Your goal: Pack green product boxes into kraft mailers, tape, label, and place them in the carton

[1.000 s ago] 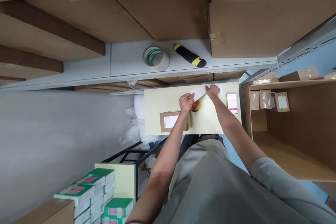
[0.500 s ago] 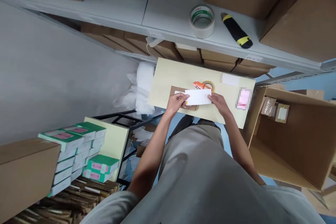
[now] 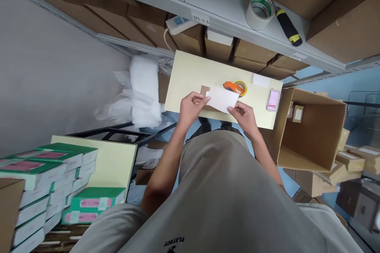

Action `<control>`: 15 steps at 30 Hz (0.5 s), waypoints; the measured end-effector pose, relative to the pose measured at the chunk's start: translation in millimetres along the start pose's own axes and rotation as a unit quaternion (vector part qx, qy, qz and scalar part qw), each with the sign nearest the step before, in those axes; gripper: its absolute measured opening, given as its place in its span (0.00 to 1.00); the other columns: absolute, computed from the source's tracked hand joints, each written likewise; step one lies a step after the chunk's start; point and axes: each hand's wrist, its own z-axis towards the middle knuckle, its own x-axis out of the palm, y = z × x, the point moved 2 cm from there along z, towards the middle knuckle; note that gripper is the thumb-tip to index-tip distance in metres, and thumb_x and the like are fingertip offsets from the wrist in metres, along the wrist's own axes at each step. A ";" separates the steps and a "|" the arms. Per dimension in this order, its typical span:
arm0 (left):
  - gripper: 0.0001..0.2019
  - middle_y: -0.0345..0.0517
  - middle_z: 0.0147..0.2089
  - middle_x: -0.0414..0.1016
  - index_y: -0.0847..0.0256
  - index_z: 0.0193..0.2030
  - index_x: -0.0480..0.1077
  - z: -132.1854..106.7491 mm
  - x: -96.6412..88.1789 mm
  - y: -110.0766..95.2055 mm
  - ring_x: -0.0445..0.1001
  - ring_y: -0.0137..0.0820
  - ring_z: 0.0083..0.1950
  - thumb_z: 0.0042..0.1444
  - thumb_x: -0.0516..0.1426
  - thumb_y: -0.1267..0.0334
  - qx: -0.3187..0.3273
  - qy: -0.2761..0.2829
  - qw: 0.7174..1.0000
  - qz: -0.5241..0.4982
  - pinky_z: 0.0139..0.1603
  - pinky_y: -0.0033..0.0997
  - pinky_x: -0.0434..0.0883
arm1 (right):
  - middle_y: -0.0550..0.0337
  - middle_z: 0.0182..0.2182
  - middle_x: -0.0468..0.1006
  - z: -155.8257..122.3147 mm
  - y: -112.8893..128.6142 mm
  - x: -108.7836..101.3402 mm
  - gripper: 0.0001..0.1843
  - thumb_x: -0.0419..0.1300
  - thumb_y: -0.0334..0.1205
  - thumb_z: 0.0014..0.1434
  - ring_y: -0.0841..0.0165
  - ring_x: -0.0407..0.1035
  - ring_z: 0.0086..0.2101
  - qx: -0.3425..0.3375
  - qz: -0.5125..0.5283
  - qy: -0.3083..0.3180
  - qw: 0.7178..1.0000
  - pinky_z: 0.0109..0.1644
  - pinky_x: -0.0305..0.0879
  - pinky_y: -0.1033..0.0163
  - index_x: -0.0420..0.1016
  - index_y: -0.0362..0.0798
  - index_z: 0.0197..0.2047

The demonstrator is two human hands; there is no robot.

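Note:
Both my hands hold a white paper label (image 3: 222, 99) above a pale yellow table (image 3: 190, 77). My left hand (image 3: 190, 106) pinches the label's left end, and my right hand (image 3: 244, 114) pinches its lower right corner. Under the label lies a small brown cardboard box (image 3: 204, 90), mostly hidden. Just beyond it sits an orange tape dispenser (image 3: 235, 86) with a yellowish roll.
On the table are a white slip (image 3: 261, 80) and a blurred pink item (image 3: 273, 100). A shelf above carries a tape roll (image 3: 260, 11) and a black-and-yellow knife (image 3: 289, 27). An open carton (image 3: 311, 130) stands right; green-and-white boxes (image 3: 44, 174) stack left; white plastic wrap (image 3: 142, 91) lies beside the table.
The label came off the table's far side and is now lifted over the small box, tilted, held at both ends. The camera view has swung left and down.

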 end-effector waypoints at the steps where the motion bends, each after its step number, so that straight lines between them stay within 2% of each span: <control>1: 0.28 0.52 0.48 0.89 0.57 0.45 0.81 -6.5 -6.3 -7.1 0.89 0.45 0.53 0.56 0.74 0.33 0.053 -0.032 0.998 0.017 0.58 0.45 0.86 | 0.60 0.36 0.82 -1.9 5.4 11.7 0.33 0.74 0.76 0.59 0.64 0.77 0.39 -0.016 -0.005 -0.017 1.000 0.48 0.78 0.57 0.78 0.53 0.32; 2: 0.26 0.54 0.55 0.89 0.56 0.50 0.82 -14.6 -11.6 -15.5 0.87 0.46 0.61 0.59 0.74 0.36 0.109 -0.048 0.992 0.027 0.66 0.47 0.84 | 0.59 0.38 0.83 -3.1 9.5 23.4 0.33 0.75 0.75 0.59 0.64 0.77 0.41 -0.028 -0.007 -0.036 0.999 0.49 0.79 0.57 0.78 0.53 0.31; 3: 0.24 0.54 0.61 0.87 0.55 0.54 0.83 -23.5 -15.8 -24.2 0.84 0.46 0.67 0.63 0.72 0.39 0.161 -0.037 0.986 0.027 0.71 0.49 0.81 | 0.58 0.40 0.83 -3.9 12.7 34.9 0.32 0.76 0.74 0.58 0.63 0.78 0.42 -0.036 -0.003 -0.050 0.998 0.50 0.80 0.57 0.78 0.54 0.31; 4: 0.21 0.54 0.64 0.87 0.54 0.56 0.84 -32.6 -19.4 -32.3 0.83 0.46 0.70 0.68 0.70 0.41 0.202 -0.006 0.979 0.021 0.75 0.50 0.79 | 0.58 0.41 0.84 -4.6 15.3 45.8 0.31 0.77 0.73 0.58 0.63 0.79 0.43 -0.038 0.005 -0.058 0.998 0.51 0.81 0.56 0.78 0.54 0.31; 6: 0.17 0.52 0.66 0.86 0.52 0.57 0.85 -48.1 -28.7 -44.3 0.84 0.43 0.69 0.74 0.65 0.45 0.243 0.052 0.969 0.003 0.75 0.49 0.79 | 0.58 0.42 0.86 -6.8 20.3 65.5 0.29 0.78 0.72 0.58 0.62 0.81 0.43 -0.029 0.031 -0.054 0.998 0.54 0.83 0.54 0.81 0.54 0.35; 8: 0.15 0.51 0.67 0.86 0.51 0.57 0.86 -56.2 -41.8 -49.4 0.84 0.41 0.68 0.77 0.63 0.47 0.251 0.068 0.965 -0.017 0.74 0.47 0.81 | 0.58 0.44 0.87 -10.8 26.5 81.7 0.28 0.78 0.72 0.59 0.62 0.82 0.43 -0.013 0.053 -0.035 0.998 0.54 0.85 0.53 0.84 0.55 0.40; 11: 0.15 0.51 0.68 0.85 0.51 0.59 0.86 -55.6 -64.5 -47.1 0.84 0.41 0.69 0.77 0.63 0.47 0.248 0.062 0.966 -0.041 0.72 0.45 0.82 | 0.56 0.52 0.89 -18.6 36.6 100.6 0.28 0.77 0.72 0.60 0.60 0.84 0.49 0.002 0.057 -0.006 0.998 0.53 0.87 0.53 0.87 0.55 0.45; 13: 0.16 0.51 0.67 0.86 0.51 0.59 0.86 -51.5 -78.6 -43.5 0.84 0.42 0.69 0.76 0.63 0.47 0.246 0.067 0.966 -0.041 0.71 0.44 0.83 | 0.54 0.55 0.89 -22.2 41.1 111.0 0.28 0.76 0.71 0.61 0.58 0.84 0.52 0.007 0.050 0.008 0.999 0.52 0.87 0.52 0.88 0.56 0.46; 15: 0.15 0.50 0.66 0.86 0.50 0.58 0.87 -48.2 -90.7 -41.0 0.85 0.41 0.68 0.76 0.63 0.47 0.250 0.071 0.965 -0.028 0.72 0.45 0.82 | 0.55 0.54 0.89 -23.4 43.4 120.2 0.28 0.76 0.71 0.61 0.58 0.85 0.51 0.009 0.044 0.011 0.999 0.52 0.87 0.52 0.88 0.56 0.46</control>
